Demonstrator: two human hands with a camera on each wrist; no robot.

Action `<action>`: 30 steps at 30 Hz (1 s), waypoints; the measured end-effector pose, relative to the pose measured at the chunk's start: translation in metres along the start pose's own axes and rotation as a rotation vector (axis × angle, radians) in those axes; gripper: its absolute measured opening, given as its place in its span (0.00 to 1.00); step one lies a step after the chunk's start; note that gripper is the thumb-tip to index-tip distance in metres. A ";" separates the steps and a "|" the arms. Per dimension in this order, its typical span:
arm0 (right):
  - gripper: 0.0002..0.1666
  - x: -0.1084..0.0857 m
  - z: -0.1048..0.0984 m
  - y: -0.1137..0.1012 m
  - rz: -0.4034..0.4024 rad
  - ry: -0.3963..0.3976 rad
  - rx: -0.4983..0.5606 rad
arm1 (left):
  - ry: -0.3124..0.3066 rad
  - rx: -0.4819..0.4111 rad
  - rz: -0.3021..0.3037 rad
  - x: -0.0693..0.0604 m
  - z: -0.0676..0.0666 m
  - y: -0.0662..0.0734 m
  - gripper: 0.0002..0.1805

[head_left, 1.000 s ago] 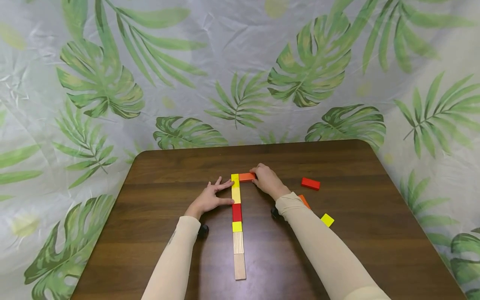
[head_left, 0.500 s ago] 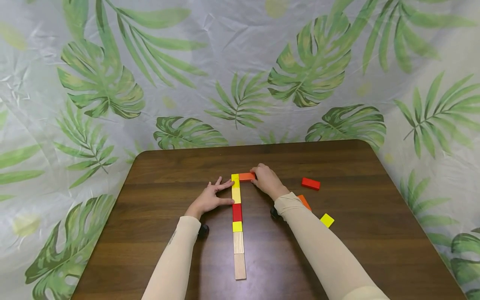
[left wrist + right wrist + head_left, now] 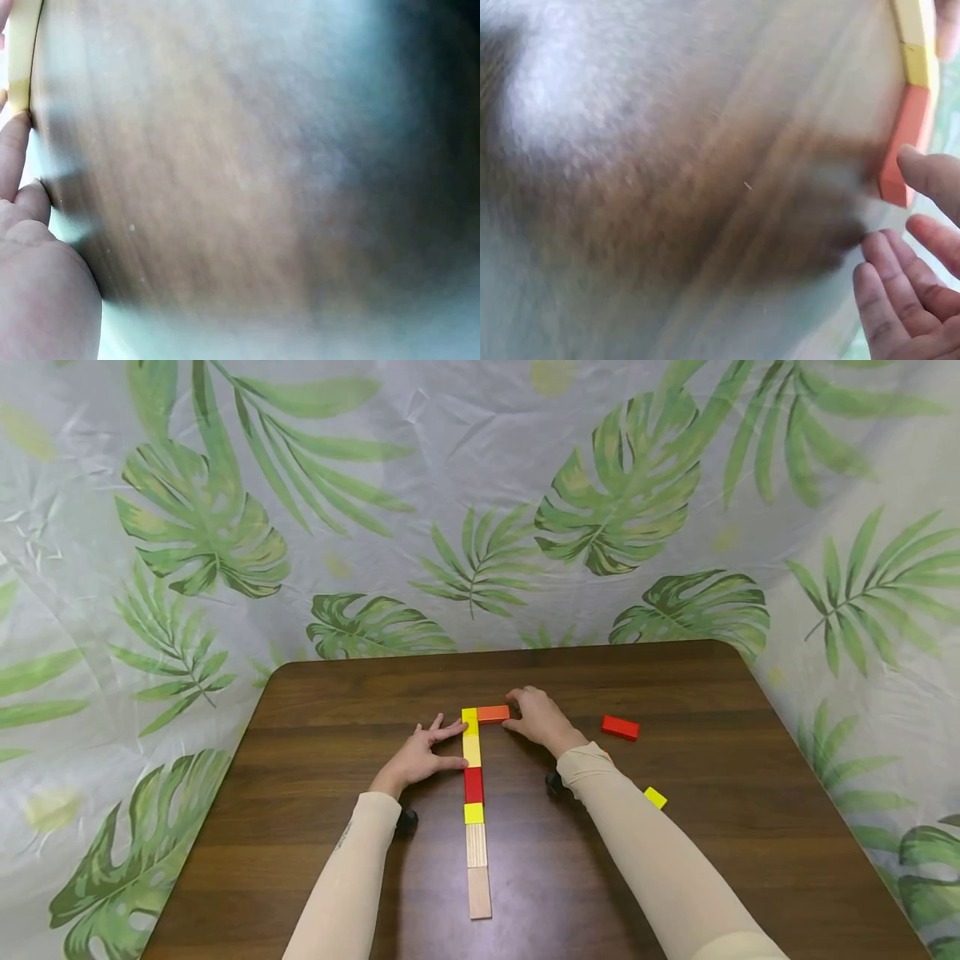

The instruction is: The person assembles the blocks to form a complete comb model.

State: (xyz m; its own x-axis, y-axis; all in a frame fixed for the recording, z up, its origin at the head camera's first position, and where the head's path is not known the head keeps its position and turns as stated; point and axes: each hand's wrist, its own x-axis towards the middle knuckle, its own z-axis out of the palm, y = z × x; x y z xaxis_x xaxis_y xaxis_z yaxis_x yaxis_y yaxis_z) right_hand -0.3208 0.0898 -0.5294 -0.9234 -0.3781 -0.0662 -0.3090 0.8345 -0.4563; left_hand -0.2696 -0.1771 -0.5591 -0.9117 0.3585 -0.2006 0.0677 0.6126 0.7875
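Note:
A line of wooden blocks runs down the table in the head view: a yellow block (image 3: 470,724) at the far end, a pale yellow one (image 3: 472,751), a red one (image 3: 474,785), a yellow cube (image 3: 474,813), then two plain wood blocks (image 3: 477,845). An orange block (image 3: 492,714) lies crosswise against the yellow end, making a corner. My left hand (image 3: 420,758) has its fingers spread, with fingertip and thumb touching the line's left side. Around the orange block's free end is my right hand (image 3: 538,717), its fingers loosely bent and parted; the right wrist view shows the thumb close to that end.
To the right lie a red block (image 3: 620,727) and a yellow block (image 3: 655,797). Another orange block (image 3: 608,758) is mostly hidden by my right sleeve. The brown table (image 3: 300,877) ends at a leaf-patterned cloth (image 3: 480,527) behind it.
My right hand has loosened from the orange block and shifted slightly right, its sleeve now covering more of the second orange block. The left hand and the line of blocks stay put.

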 end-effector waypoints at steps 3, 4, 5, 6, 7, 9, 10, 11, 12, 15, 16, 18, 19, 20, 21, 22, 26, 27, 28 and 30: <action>0.29 -0.002 -0.009 0.007 -0.009 0.003 0.062 | -0.004 -0.004 0.004 0.000 0.000 0.000 0.40; 0.28 -0.002 -0.012 0.009 -0.013 0.004 0.082 | -0.005 -0.006 0.006 0.000 0.000 0.000 0.40; 0.28 -0.003 -0.016 0.013 -0.021 0.004 0.105 | -0.005 -0.007 0.007 0.000 0.000 -0.001 0.40; 0.27 -0.004 -0.020 0.018 -0.026 0.007 0.126 | -0.004 -0.008 0.007 0.000 0.000 -0.001 0.40; 0.27 -0.005 -0.025 0.023 -0.031 0.012 0.143 | -0.005 -0.009 0.007 0.000 0.001 -0.001 0.40; 0.26 -0.009 -0.036 0.032 -0.039 0.020 0.170 | -0.006 -0.008 0.007 0.000 0.001 -0.001 0.40; 0.26 -0.011 -0.042 0.038 -0.038 0.025 0.182 | -0.007 -0.007 0.005 0.000 0.001 0.000 0.40; 0.27 -0.013 -0.048 0.044 -0.037 0.031 0.190 | -0.007 -0.007 0.004 0.000 0.001 0.000 0.40; 0.27 -0.016 -0.054 0.050 -0.030 0.036 0.191 | -0.007 -0.009 0.004 0.000 0.001 0.000 0.40; 0.27 -0.026 -0.070 0.067 -0.008 0.039 0.189 | -0.004 -0.009 0.004 0.000 0.000 0.001 0.40; 0.28 -0.030 -0.074 0.074 0.000 0.041 0.189 | -0.004 -0.009 0.003 0.000 0.000 0.001 0.40; 0.28 -0.038 -0.080 0.087 0.015 0.046 0.190 | -0.003 -0.007 0.001 0.000 -0.001 0.001 0.40; 0.28 -0.042 -0.082 0.093 0.019 0.051 0.192 | -0.003 -0.006 0.002 0.000 -0.001 0.001 0.40; 0.28 -0.046 -0.084 0.099 0.030 0.054 0.196 | -0.004 -0.005 0.003 0.000 -0.001 0.001 0.40; 0.28 -0.050 -0.085 0.105 0.043 0.058 0.203 | -0.004 -0.004 0.002 0.000 -0.001 0.001 0.40; 0.28 -0.054 -0.086 0.111 0.055 0.060 0.209 | -0.005 -0.003 0.002 0.000 -0.001 0.001 0.40; 0.31 -0.070 -0.089 0.132 0.113 0.050 0.234 | -0.001 -0.003 0.000 0.000 0.000 0.001 0.40; 0.32 -0.073 -0.090 0.136 0.125 0.045 0.242 | 0.000 -0.003 -0.002 0.000 0.000 0.001 0.40; 0.34 -0.076 -0.090 0.141 0.137 0.038 0.249 | 0.000 -0.005 -0.004 0.000 0.000 0.001 0.40; 0.36 -0.082 -0.090 0.149 0.155 0.025 0.267 | 0.004 -0.008 -0.011 0.001 0.000 0.000 0.40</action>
State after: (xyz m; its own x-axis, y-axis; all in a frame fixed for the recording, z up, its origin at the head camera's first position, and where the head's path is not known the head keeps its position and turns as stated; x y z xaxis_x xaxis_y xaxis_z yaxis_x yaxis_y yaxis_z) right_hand -0.3114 0.2815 -0.5122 -0.9612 -0.2418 -0.1329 -0.0963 0.7454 -0.6596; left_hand -0.2702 -0.1769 -0.5588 -0.9140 0.3492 -0.2067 0.0547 0.6107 0.7900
